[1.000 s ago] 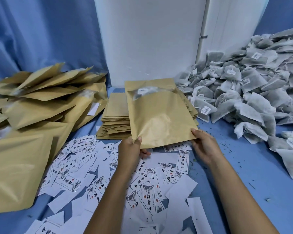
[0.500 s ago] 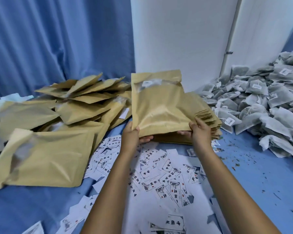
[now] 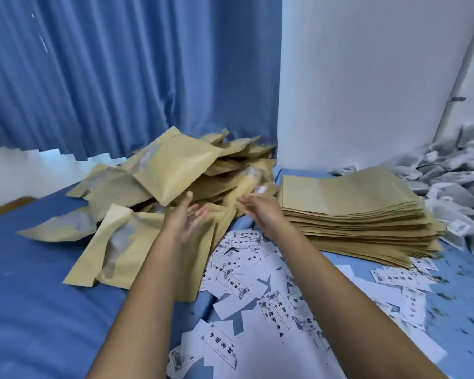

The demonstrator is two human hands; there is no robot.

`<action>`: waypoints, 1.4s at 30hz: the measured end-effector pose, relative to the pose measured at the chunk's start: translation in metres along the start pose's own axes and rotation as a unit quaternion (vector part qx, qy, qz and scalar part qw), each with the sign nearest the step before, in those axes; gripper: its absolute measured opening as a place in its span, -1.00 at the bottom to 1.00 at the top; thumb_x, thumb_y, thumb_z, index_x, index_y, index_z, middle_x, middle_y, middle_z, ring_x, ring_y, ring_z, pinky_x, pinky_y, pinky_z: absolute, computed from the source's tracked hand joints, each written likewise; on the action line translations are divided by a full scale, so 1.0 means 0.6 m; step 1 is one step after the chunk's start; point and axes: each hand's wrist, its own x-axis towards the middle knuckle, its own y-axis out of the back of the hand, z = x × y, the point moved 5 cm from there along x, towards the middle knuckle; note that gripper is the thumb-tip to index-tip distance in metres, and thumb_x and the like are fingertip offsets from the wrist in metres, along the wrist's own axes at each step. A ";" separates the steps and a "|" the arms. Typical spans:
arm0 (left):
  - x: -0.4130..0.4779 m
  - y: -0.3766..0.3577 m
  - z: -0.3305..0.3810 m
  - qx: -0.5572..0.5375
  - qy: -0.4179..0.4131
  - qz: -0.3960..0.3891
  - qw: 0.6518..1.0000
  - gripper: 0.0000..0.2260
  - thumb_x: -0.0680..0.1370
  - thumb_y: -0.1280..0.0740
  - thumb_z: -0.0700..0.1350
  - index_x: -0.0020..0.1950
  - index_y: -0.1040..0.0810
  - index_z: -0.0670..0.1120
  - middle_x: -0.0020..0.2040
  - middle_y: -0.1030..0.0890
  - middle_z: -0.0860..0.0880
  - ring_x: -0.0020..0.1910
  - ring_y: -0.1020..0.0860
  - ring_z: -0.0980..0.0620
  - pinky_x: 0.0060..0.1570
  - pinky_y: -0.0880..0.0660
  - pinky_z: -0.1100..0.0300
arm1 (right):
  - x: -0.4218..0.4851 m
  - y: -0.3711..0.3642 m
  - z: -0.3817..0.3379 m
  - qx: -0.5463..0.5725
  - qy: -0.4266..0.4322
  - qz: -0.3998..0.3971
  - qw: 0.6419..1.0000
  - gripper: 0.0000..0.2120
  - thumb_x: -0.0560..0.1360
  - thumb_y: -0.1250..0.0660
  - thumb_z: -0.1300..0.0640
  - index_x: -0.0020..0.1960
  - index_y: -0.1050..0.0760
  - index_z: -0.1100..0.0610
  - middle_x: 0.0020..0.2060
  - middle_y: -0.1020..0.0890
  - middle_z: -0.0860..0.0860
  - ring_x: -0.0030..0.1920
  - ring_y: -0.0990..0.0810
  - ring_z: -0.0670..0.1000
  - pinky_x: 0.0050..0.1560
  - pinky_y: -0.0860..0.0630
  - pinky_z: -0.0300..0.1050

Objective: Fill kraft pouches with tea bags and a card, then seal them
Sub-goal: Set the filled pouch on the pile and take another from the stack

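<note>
A filled kraft pouch lies tilted on top of the heap of filled pouches at the left; I cannot tell whether it is in the air or resting. My left hand is just below its near corner, fingers spread and holding nothing. To its right my right hand is stretched out, also without anything in it, blurred by motion. A flat stack of kraft pouches sits to the right. Printed cards lie scattered under my arms. Grey tea bags are piled at the far right.
Everything lies on a blue sheet. A blue curtain hangs behind the heap, and a white wall with a thin pipe rises behind the stack. Tea crumbs speckle the sheet at the right.
Both hands have let go of the filled pouch, which has moved left onto the heap. The view has swung left, away from the tea bags.
</note>
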 end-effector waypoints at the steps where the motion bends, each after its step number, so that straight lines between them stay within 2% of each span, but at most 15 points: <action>1: 0.005 0.006 -0.012 0.052 0.012 0.005 0.999 -0.79 0.61 -0.24 -0.15 0.14 -0.38 -0.27 0.11 -0.49 -0.27 0.18 -0.51 -0.23 0.00 -0.53 0.03 | 0.003 0.016 0.019 -0.038 -0.013 0.018 0.999 -0.86 0.55 -0.24 0.35 0.04 -0.52 0.40 -0.05 -0.65 0.25 -0.13 -0.67 0.07 -0.10 -0.61 -0.24; 4: 0.021 0.000 -0.051 0.144 0.013 -0.011 0.989 -0.56 0.61 -0.25 -0.20 0.43 -0.17 -0.23 0.11 -0.51 -0.26 -0.04 -0.60 -0.15 -0.10 -0.57 0.07 | 0.002 0.068 0.045 -0.119 -0.012 0.086 0.989 -0.86 0.51 -0.29 0.35 -0.08 -0.58 0.41 -0.30 -0.65 0.15 -0.34 -0.61 0.02 -0.27 -0.57 -0.20; 8: 0.040 -0.063 -0.130 0.298 0.016 -0.047 0.953 -0.67 0.56 -0.27 -0.23 0.31 -0.32 -0.16 0.01 -0.57 -0.16 -0.25 -0.62 -0.05 -0.29 -0.59 0.11 | -0.006 0.110 0.016 -0.219 0.088 0.144 0.961 -0.77 0.54 -0.22 0.32 -0.23 -0.57 0.19 -0.26 -0.65 0.17 -0.29 -0.56 0.07 -0.17 -0.53 0.01; 11: 0.067 -0.115 -0.172 0.511 -0.123 -0.076 0.847 -0.72 0.56 -0.23 -0.18 0.27 -0.43 -0.17 0.07 -0.56 -0.11 -0.07 -0.55 -0.03 -0.16 -0.47 0.15 | -0.004 0.149 -0.044 -0.548 0.215 0.200 0.783 -0.87 0.50 -0.30 0.14 -0.03 -0.61 0.09 0.04 -0.65 0.07 0.14 -0.53 0.10 0.20 -0.37 -0.06; 13: 0.088 -0.144 -0.198 0.617 -0.199 -0.097 0.755 -0.74 0.57 -0.20 -0.21 0.25 -0.45 -0.18 0.16 -0.53 -0.14 0.05 -0.52 -0.06 -0.05 -0.43 0.15 | 0.017 0.192 -0.045 -0.716 0.153 0.169 0.660 -0.54 0.49 -0.29 -0.07 0.35 -0.41 0.04 0.43 -0.35 0.08 0.48 -0.14 0.13 0.45 -0.01 0.04; 15: 0.111 -0.167 -0.225 0.728 -0.243 -0.096 0.634 -0.71 0.57 -0.19 -0.19 0.28 -0.42 -0.15 0.25 -0.45 -0.15 0.20 -0.45 -0.12 0.16 -0.41 0.05 | 0.031 0.237 -0.026 -0.771 0.048 0.126 0.623 -0.31 0.48 -0.18 -0.31 0.50 -0.14 -0.04 0.53 -0.09 0.07 0.53 0.05 0.14 0.48 0.10 0.12; 17: 0.139 -0.182 -0.242 0.796 -0.265 -0.080 0.538 -0.68 0.57 -0.20 -0.15 0.33 -0.36 -0.13 0.29 -0.40 -0.14 0.28 -0.37 -0.14 0.24 -0.34 0.03 | 0.041 0.258 -0.019 -0.787 0.036 0.111 0.606 -0.24 0.44 -0.12 -0.43 0.51 -0.10 -0.06 0.51 -0.17 0.09 0.50 -0.10 0.14 0.46 -0.08 0.09; 21: 0.208 -0.201 -0.255 0.831 -0.280 -0.050 0.477 -0.71 0.58 -0.18 -0.17 0.30 -0.33 -0.16 0.29 -0.36 -0.16 0.28 -0.35 -0.12 0.23 -0.32 0.05 | 0.070 0.256 -0.047 -0.804 0.049 0.103 0.584 -0.21 0.29 -0.22 -0.51 0.35 -0.36 -0.05 0.13 -0.57 0.03 0.15 -0.52 0.09 0.00 -0.42 -0.06; 27: 0.271 -0.224 -0.261 0.815 -0.264 0.014 0.515 -0.68 0.58 -0.16 -0.23 0.33 -0.25 -0.21 0.23 -0.48 -0.20 0.21 -0.46 -0.12 0.12 -0.39 0.08 | 0.074 0.267 -0.037 -0.813 0.087 0.116 0.564 -0.22 0.29 -0.16 -0.54 0.34 -0.37 -0.07 0.10 -0.56 0.01 0.09 -0.55 0.07 -0.03 -0.40 -0.05; 32: 0.259 -0.231 -0.253 0.829 -0.310 0.028 0.464 -0.73 0.53 -0.24 -0.27 0.21 -0.33 -0.17 0.02 -0.62 -0.11 0.01 -0.59 -0.07 -0.04 -0.41 0.15 | 0.072 0.269 -0.041 -0.845 0.125 0.137 0.501 -0.24 0.31 -0.04 -0.56 0.27 -0.40 -0.06 0.00 -0.60 -0.01 -0.02 -0.58 0.04 -0.15 -0.29 -0.07; 34: 0.236 -0.221 -0.236 0.787 -0.303 0.049 0.535 -0.83 0.55 -0.24 -0.28 0.13 -0.44 -0.18 -0.03 -0.62 -0.14 -0.05 -0.60 -0.12 -0.14 -0.42 0.12 | 0.063 0.267 -0.041 -0.842 0.139 0.149 0.499 -0.27 0.33 -0.05 -0.55 0.24 -0.44 -0.06 -0.05 -0.62 -0.03 -0.06 -0.59 0.03 -0.19 -0.28 -0.10; 36: 0.196 -0.206 -0.210 0.657 -0.308 0.083 0.683 -0.88 0.57 -0.23 -0.25 0.05 -0.52 -0.20 -0.07 -0.61 -0.17 -0.11 -0.58 -0.15 -0.22 -0.43 0.09 | 0.050 0.267 -0.045 -0.833 0.138 0.137 0.518 -0.32 0.36 -0.09 -0.51 0.24 -0.47 -0.06 0.00 -0.64 -0.04 -0.01 -0.59 0.04 -0.13 -0.34 -0.09; 38: 0.136 -0.205 -0.187 0.490 -0.371 0.038 0.788 -0.93 0.54 -0.26 -0.26 -0.04 -0.53 -0.17 -0.14 -0.60 -0.12 -0.17 -0.55 -0.09 -0.24 -0.43 0.13 | 0.033 0.284 -0.061 -0.782 0.119 0.122 0.600 -0.39 0.39 -0.16 -0.45 0.23 -0.52 -0.07 0.06 -0.65 -0.03 0.07 -0.58 0.05 0.07 -0.38 -0.10; 40: 0.062 -0.223 -0.185 0.440 -0.467 -0.131 0.756 -0.93 0.50 -0.34 -0.30 -0.10 -0.54 -0.14 -0.17 -0.57 0.00 -0.15 -0.53 0.06 -0.17 -0.44 0.27 | 0.004 0.323 -0.092 -0.729 0.126 0.184 0.648 -0.49 0.44 -0.21 -0.36 0.15 -0.58 -0.02 0.02 -0.67 0.00 0.10 -0.57 0.04 0.30 -0.25 -0.06; 42: -0.006 -0.235 -0.217 0.465 -0.489 -0.316 0.667 -0.92 0.49 -0.38 -0.27 -0.09 -0.58 -0.11 -0.13 -0.57 0.06 -0.09 -0.53 0.15 -0.04 -0.44 0.29 | -0.037 0.384 -0.143 -0.699 0.146 0.367 0.597 -0.59 0.47 -0.26 -0.19 0.11 -0.60 0.08 0.04 -0.65 0.08 0.15 -0.52 0.10 0.35 -0.17 0.02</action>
